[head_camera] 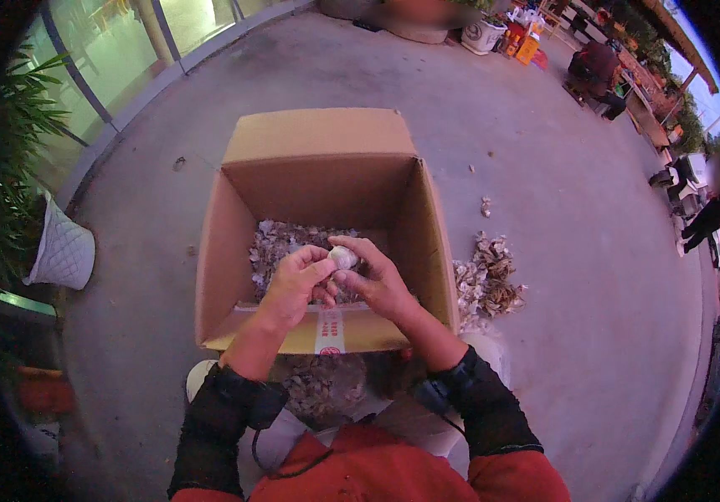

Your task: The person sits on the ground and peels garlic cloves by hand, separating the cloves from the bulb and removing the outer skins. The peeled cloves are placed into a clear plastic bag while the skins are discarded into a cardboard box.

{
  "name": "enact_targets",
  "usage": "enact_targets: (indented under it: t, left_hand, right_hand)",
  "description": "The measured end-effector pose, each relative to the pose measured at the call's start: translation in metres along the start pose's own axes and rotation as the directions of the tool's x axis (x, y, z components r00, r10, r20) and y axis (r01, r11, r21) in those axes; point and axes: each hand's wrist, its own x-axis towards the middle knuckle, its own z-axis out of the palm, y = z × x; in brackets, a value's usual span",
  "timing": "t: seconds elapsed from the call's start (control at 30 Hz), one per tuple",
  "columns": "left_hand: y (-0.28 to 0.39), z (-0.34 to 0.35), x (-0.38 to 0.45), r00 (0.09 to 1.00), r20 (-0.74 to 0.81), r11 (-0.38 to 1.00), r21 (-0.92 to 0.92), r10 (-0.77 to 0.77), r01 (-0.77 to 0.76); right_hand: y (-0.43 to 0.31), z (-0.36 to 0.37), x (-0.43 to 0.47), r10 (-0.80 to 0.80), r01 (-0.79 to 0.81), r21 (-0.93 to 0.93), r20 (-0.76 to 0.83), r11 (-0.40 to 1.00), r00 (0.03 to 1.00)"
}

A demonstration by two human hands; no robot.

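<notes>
A pale garlic bulb point(343, 257) is pinched between my two hands above an open cardboard box point(319, 188). My left hand point(300, 281) has its thumb and forefinger on the bulb's left side. The fingers and thumb of my right hand point(377, 279) curl around its right side. Papery garlic skins point(268, 241) cover part of the box's floor below; my hands hide some of it. A strip of printed tape point(330, 329) runs down the near flap.
Garlic bulbs with dry stalks point(492, 273) lie heaped on the concrete floor point(554, 188) right of the box. More skins point(325, 386) lie between my legs. A white planter point(68, 248) stands left. Two people point(595, 69) are far off at the right.
</notes>
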Motion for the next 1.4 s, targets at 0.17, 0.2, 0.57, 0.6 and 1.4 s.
enact_targets:
  t: [0.17, 0.2, 0.57, 0.6, 1.4]
  left_hand:
    - [-0.004, 0.008, 0.008, 1.000, -0.014, 1.000, 0.013, 0.023, -0.023]
    - [-0.005, 0.011, 0.009, 1.000, -0.020, 1.000, 0.006, 0.022, -0.022]
    - [-0.015, 0.030, 0.013, 0.980, -0.057, 0.980, 0.065, 0.192, -0.188]
    - [-0.018, 0.030, 0.013, 0.980, -0.052, 0.981, 0.032, 0.192, -0.190]
    - [-0.028, 0.042, 0.018, 0.980, -0.140, 0.983, -0.098, 0.140, -0.155]
  right_hand:
    - [-0.006, -0.004, -0.001, -0.063, 0.061, -0.166, -0.005, 0.984, 0.998]
    - [-0.005, -0.004, -0.002, -0.073, 0.069, -0.197, -0.010, 0.978, 0.997]
    - [-0.005, -0.002, -0.007, 0.021, -0.030, -0.205, -0.046, 0.978, 0.999]
    - [-0.010, -0.001, -0.006, 0.021, -0.033, -0.223, -0.055, 0.974, 0.998]
    - [-0.008, -0.001, -0.003, 0.152, -0.133, 0.137, -0.146, 0.982, 0.977]
